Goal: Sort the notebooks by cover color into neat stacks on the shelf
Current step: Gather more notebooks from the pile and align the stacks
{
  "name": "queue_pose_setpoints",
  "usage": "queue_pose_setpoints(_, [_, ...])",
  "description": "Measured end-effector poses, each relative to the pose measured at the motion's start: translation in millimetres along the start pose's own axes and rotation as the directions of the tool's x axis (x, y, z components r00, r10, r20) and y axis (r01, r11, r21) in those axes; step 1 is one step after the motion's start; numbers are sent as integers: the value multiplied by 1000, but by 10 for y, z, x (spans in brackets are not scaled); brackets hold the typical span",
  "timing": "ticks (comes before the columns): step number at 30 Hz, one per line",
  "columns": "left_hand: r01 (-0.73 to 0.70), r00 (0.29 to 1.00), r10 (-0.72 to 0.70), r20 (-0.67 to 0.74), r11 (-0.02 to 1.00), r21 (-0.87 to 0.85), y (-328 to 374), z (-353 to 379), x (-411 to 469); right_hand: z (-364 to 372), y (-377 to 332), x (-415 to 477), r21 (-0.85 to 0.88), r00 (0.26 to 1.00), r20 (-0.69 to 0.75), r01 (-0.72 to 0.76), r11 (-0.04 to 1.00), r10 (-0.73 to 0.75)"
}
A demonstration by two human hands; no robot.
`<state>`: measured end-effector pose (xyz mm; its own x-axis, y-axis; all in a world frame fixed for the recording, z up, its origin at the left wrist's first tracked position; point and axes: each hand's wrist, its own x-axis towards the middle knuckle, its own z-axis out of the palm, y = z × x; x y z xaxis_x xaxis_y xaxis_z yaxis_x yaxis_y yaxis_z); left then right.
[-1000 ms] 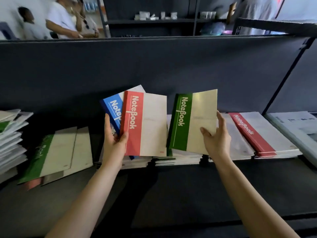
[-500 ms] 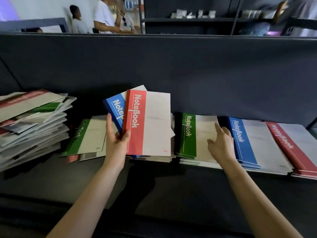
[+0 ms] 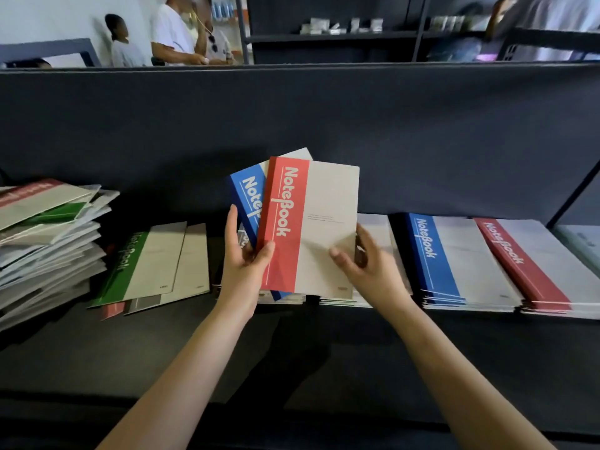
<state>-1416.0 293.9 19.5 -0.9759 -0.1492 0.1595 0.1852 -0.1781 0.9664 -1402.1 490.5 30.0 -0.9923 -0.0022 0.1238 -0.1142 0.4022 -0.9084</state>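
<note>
My left hand (image 3: pixel 245 264) grips two fanned notebooks upright above the shelf (image 3: pixel 324 352): a red-spined notebook (image 3: pixel 324 228) in front and a blue-spined notebook (image 3: pixel 248 196) behind it. My right hand (image 3: pixel 367 264) pinches the red notebook's lower right edge, thumb on the cover. Behind that hand lies a flat stack (image 3: pixel 376 228) whose cover colour is hidden. To its right lie a blue stack (image 3: pixel 435 254) and a red stack (image 3: pixel 519 261).
A tall mixed pile of notebooks (image 3: pixel 48 238) sits at the left. Loose notebooks, a green one (image 3: pixel 143 264) on top, lie between that pile and my left hand. A dark back panel closes the shelf. People stand beyond it.
My right hand laid the green notebook flat on a stack, let go, and moved left onto the red notebook held in my left hand. The view has shifted left.
</note>
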Motion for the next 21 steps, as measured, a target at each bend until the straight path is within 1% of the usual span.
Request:
queue_pose_setpoints(4, [-12,996,9,87,999,36,-29,272,-16,-168,44,-52,99,990,-137,-25,995,39])
queue_pose_setpoints(8, [-4,987,-4,164,999,51,-105,608,-32,-424,201,-104,106,969,-247,20,994,7])
queue_pose_setpoints(11, [25,972,-32,233,999,32,-162,861,-47,-644,329,-163,113,948,-319,25,993,13])
queue_pose_setpoints(13, [28,963,-34,266,999,26,-187,1034,-65,-804,405,-210,96,933,-360,32,995,5])
queue_pose_setpoints(16, [-2,962,-1,275,1000,12,-237,1292,-122,-1072,519,-278,69,912,-410,45,997,-13])
queue_pose_setpoints(18, [2,958,-5,288,1000,9,-284,1431,-166,-1273,596,-340,22,892,-451,51,998,-35])
queue_pose_setpoints(21, [5,949,-18,316,999,44,-341,1603,-200,-1633,745,-422,-36,860,-510,-13,999,-7])
